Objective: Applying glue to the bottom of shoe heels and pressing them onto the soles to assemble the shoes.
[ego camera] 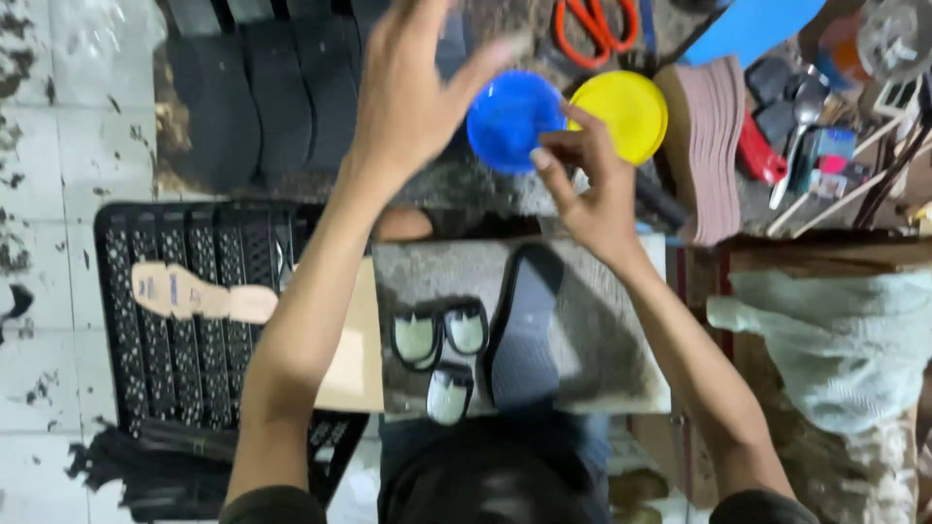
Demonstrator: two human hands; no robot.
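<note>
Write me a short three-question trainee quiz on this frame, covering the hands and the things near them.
1. True or false: the right hand touches the blue dish.
2. Which thing lies right beside the blue dish? A) yellow dish B) black crate C) orange scissors
3. What dark thing lies on the grey work board below the hands?

Key
1. True: its fingertips meet the dish's lower right rim, while the left hand is spread above, to the dish's left.
2. A; the two dishes sit edge to edge.
3. A dark shoe sole, next to small white-faced pieces.
</note>
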